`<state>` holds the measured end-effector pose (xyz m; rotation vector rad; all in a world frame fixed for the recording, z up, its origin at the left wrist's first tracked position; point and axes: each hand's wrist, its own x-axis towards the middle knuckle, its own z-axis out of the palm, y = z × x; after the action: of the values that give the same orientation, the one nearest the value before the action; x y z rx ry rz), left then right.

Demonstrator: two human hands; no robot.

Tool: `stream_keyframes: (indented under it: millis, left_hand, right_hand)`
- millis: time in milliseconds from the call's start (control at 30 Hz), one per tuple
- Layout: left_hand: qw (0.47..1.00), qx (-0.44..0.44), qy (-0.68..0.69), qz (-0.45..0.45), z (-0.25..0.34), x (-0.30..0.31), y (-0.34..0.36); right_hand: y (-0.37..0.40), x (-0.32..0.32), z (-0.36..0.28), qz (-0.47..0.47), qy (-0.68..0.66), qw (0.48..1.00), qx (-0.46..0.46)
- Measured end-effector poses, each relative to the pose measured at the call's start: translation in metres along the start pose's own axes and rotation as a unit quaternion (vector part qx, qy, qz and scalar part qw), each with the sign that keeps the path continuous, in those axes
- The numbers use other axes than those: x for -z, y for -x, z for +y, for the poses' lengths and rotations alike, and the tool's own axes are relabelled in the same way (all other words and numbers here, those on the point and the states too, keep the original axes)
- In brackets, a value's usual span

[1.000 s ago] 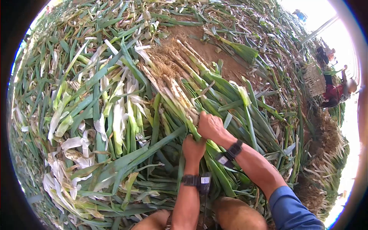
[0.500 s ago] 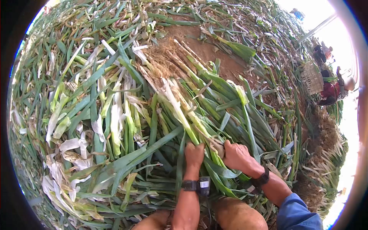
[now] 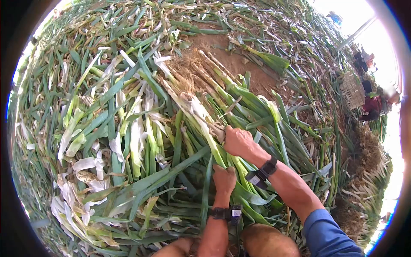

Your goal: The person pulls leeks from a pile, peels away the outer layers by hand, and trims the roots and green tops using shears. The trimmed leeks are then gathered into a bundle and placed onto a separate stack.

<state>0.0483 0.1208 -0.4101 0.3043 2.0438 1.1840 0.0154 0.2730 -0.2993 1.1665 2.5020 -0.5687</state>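
Note:
My left hand [image 3: 224,179] is closed around the green upper part of a long green onion [image 3: 208,138], low in the middle of the head view. The stalk's white root end points up and away from me. Farther up the stalk, my right hand [image 3: 242,143] is closed on a withered, brownish outer leaf [image 3: 218,130]; its fingertips are partly hidden. Beyond my hands lie more green onions [image 3: 222,92] with soil on their stems, their tangled roots [image 3: 184,79] at the far end.
Stripped leaves [image 3: 141,188] cover the ground around my knees [image 3: 269,242]. Bare soil [image 3: 252,70] shows past the roots. At the right lies a row of onions with pale stems [image 3: 368,188]. A woven basket [image 3: 352,90] stands near a person [image 3: 372,105] farther off.
My right hand has moved up the stalk towards the roots, with the withered leaf bunched at its fingers. My left hand still holds the onion; the whole view has shifted slightly.

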Motion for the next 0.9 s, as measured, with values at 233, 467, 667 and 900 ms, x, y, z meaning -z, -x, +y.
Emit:
stream_keyframes:
  millis: [233,467,667,900]
  left_hand:
    - [0.945,0.032,0.295,-0.138,-0.027,0.013,-0.01]
    - [0.822,0.118,0.518,-0.204,0.003,0.051,0.002]
    - [0.952,0.044,0.269,-0.141,0.014,0.057,-0.002]
    - [0.976,0.016,0.195,-0.095,-0.001,0.022,0.001]
  right_hand:
    - [-0.004,-0.003,0.014,-0.018,-0.005,1.0,0.015]
    - [0.016,-0.016,0.046,0.011,-0.019,0.997,0.067]
    - [0.118,0.001,0.132,-0.014,-0.028,0.998,0.047]
    - [0.188,-0.037,0.165,-0.092,0.005,0.996,-0.001]
